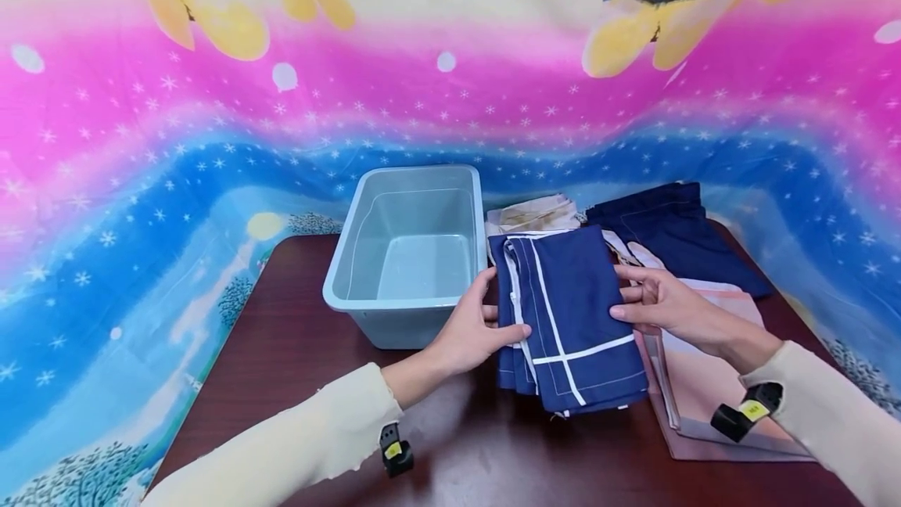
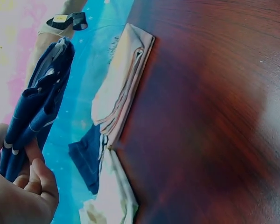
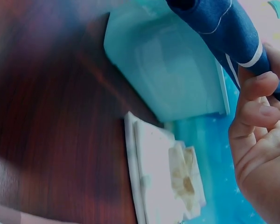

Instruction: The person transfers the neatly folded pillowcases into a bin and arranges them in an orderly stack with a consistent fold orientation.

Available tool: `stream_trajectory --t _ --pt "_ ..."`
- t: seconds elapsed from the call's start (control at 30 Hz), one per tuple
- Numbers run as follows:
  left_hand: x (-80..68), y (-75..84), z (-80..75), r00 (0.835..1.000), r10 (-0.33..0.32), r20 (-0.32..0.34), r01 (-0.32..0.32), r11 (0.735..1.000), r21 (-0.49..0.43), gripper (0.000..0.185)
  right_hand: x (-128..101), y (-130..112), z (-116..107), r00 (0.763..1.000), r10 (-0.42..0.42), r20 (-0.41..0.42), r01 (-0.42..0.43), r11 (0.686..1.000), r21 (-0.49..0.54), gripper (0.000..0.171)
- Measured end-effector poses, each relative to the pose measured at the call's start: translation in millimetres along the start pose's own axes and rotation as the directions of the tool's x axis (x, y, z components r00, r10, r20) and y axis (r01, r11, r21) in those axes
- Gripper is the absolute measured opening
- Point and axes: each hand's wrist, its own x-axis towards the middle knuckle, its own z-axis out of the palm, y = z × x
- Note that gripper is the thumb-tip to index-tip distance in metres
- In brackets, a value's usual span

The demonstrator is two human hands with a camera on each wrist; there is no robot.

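Both hands hold a folded navy cloth with white stripes [image 1: 580, 319] up above the table. At its left side, the left hand [image 1: 473, 327] grips the folds, thumb in front and fingers behind. The right hand [image 1: 669, 307] pinches the opposite edge between thumb and fingers. Seen from the left wrist, the cloth [image 2: 39, 100] shows its stacked layers edge-on. In the right wrist view, fingers [image 3: 259, 86] are bent against the navy fabric [image 3: 233, 35].
A grey-blue plastic tub [image 1: 401, 307] stands left of the cloth, with nothing in it. Behind lie a folded cream cloth [image 1: 538, 213] and another navy cloth [image 1: 669, 225]. A folded pink cloth [image 1: 711, 390] lies on the dark wooden table [image 1: 281, 366] at right. A printed curtain [image 1: 450, 100] hangs behind.
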Motion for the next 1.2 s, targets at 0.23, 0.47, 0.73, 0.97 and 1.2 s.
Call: stream_trajectory --t 0.23,0.47,0.73,0.97,1.2 --pt "-4.7 10.0 -12.7 0.999 0.003 0.037 -0.001 0.999 -0.037 0.086 3.5 -9.8 9.3 1.0 -0.015 -0.025 0.015 1.0 0.001 0.071" --pt "-9.4 22.1 -27.1 0.998 -0.034 0.05 0.037 0.998 -0.054 0.085 11.9 -21.3 15.8 1.0 0.0 -0.021 0.0 1.0 0.011 0.072" --pt "-10.9 32.0 -42.6 0.999 -0.045 0.021 0.045 0.999 0.012 0.083 25.6 -35.2 22.5 1.0 0.023 -0.01 -0.023 0.999 0.032 0.075" --pt "-12.9 40.6 -53.9 0.996 -0.08 0.03 0.079 0.996 0.036 0.084 36.6 -39.8 27.8 0.999 0.036 -0.008 -0.036 0.996 0.078 0.075" --pt "-17.1 47.9 -69.0 0.997 -0.073 0.032 0.073 0.997 0.016 0.082 48.3 -45.1 34.0 0.999 0.042 -0.028 -0.04 0.996 0.077 0.074"
